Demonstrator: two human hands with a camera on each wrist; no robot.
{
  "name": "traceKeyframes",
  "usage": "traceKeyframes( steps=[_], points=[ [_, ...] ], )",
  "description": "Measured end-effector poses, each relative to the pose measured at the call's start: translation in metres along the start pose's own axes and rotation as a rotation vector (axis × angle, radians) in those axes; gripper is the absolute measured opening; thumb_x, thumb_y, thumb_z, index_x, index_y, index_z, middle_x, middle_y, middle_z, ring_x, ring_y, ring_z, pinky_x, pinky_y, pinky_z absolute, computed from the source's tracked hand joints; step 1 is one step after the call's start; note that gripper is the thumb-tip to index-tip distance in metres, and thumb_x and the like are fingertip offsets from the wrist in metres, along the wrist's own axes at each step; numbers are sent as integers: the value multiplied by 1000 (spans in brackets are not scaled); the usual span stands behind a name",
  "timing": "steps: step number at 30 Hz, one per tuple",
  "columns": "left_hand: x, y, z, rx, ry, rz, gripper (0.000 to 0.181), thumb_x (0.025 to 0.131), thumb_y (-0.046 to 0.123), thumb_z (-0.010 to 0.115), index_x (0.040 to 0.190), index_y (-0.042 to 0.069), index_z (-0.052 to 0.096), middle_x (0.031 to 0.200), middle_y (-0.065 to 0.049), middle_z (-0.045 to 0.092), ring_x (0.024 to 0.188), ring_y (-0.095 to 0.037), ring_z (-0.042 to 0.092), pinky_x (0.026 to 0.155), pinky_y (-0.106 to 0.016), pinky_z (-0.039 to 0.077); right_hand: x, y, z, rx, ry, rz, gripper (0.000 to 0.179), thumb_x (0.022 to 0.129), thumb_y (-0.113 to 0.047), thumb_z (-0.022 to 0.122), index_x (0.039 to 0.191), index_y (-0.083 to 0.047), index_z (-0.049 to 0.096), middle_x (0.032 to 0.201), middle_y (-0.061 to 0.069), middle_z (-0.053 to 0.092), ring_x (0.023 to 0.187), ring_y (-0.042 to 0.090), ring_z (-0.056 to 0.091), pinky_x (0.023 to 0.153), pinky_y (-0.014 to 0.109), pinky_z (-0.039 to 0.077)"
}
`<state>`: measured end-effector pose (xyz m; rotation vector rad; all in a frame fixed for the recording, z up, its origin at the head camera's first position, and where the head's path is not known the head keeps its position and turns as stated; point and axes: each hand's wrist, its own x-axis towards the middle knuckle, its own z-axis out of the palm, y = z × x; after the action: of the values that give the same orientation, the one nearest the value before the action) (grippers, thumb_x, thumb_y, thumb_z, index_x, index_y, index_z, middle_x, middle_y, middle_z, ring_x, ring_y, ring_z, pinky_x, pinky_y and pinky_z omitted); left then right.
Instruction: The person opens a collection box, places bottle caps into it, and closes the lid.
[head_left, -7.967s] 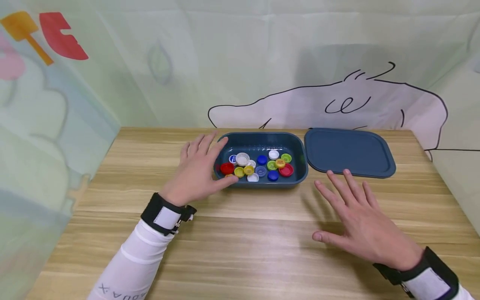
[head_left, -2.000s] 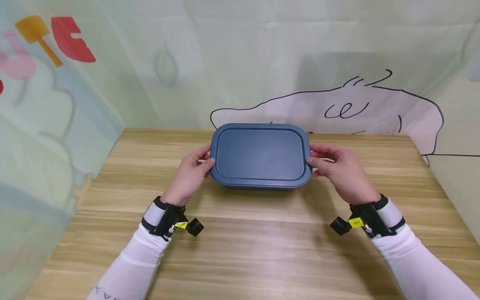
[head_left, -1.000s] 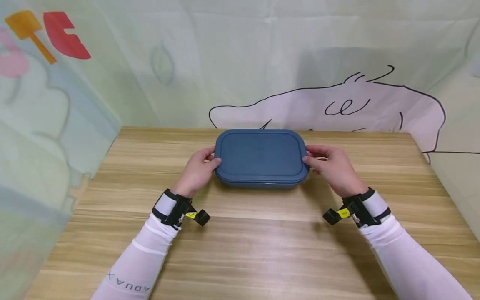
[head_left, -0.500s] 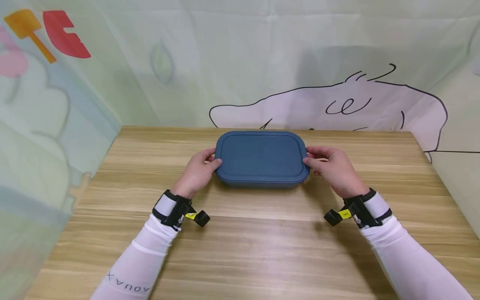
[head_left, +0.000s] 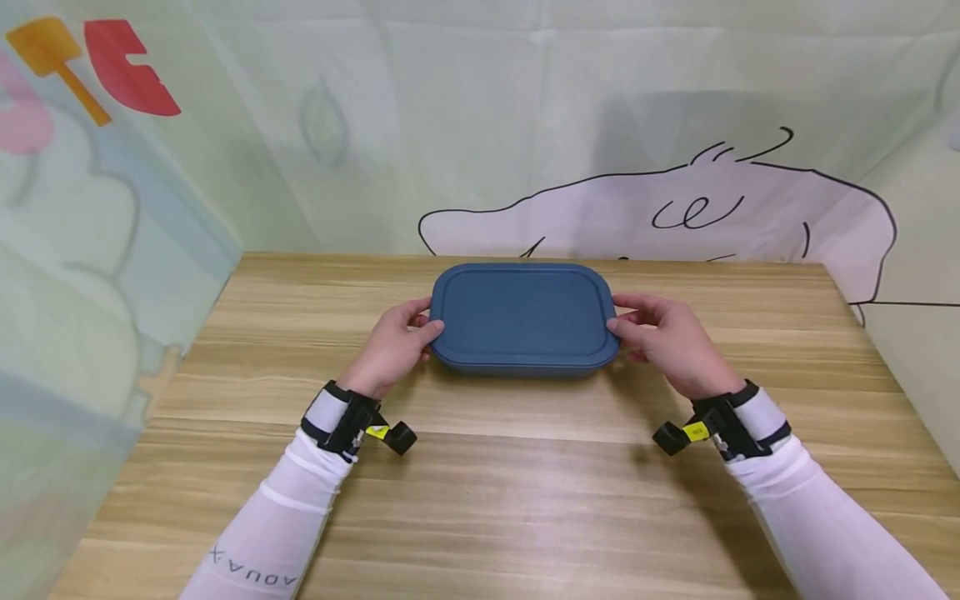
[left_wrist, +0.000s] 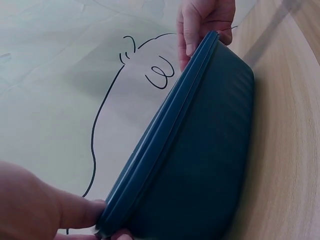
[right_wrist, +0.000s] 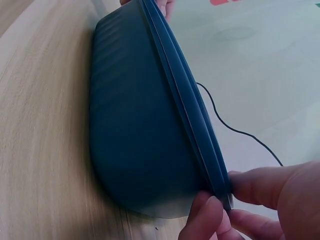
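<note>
A dark blue rectangular lid (head_left: 525, 312) with rounded corners covers a matching food container (head_left: 525, 370) on the table. My left hand (head_left: 392, 343) pinches the lid's left end, thumb on top and fingers at the rim. At the opposite end, my right hand (head_left: 670, 340) pinches the rim the same way. In the left wrist view the container's side (left_wrist: 205, 150) shows beneath the lid's edge (left_wrist: 160, 130). The right wrist view shows fingertips (right_wrist: 207, 215) under the rim and the thumb above. Whatever lies inside the container is hidden by the lid.
The container stands near the far edge of a wooden table (head_left: 510, 500). Directly behind rises a pale printed cloth backdrop (head_left: 480, 125), which continues along the left and right sides. Each wrist wears a strapped camera (head_left: 402, 437).
Eight seconds ago the container stood uncovered, holding several coloured bottle caps, with the lid lying to its right. Now the lid is on it, between both hands. The last second shows hardly any movement.
</note>
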<state>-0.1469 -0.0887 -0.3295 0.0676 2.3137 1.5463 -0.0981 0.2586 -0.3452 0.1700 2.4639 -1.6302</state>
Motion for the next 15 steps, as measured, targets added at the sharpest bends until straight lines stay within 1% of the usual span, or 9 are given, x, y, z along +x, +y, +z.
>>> traceKeyframes(
  steps=[5,7,9,12,15],
  points=[
    [0,0,0,-6,7,-9,52,94,19,55,142,9,38,104,-9,47,73,-17,52,71,-37,53,-1,-1,1,30,-19,-1,57,91,-31,60,141,-12,41,114,15,49,79,13,60,70,28,55],
    [1,0,1,-15,8,-12,51,95,19,55,142,10,38,103,-9,48,72,-18,53,71,-37,52,0,0,1,47,-31,17,57,92,-31,59,142,-12,39,113,14,49,81,14,60,72,29,55],
    [3,-2,1,-40,12,-17,48,95,19,54,140,9,40,99,-8,51,70,-18,53,67,-34,52,1,0,1,71,-38,49,57,92,-33,57,142,-13,38,112,13,51,82,16,59,73,31,55],
    [9,-5,0,-98,21,-30,42,96,23,52,135,6,45,92,-7,53,63,-15,52,59,-27,50,6,1,1,105,-38,99,59,92,-41,55,140,-12,39,108,9,53,83,16,57,75,32,54],
    [17,-10,-2,-170,25,-55,38,97,28,51,126,4,50,87,-4,52,57,-12,51,52,-22,47,12,1,0,129,-26,118,61,91,-49,53,136,-9,43,102,5,53,81,14,55,73,30,54]
  ],
)
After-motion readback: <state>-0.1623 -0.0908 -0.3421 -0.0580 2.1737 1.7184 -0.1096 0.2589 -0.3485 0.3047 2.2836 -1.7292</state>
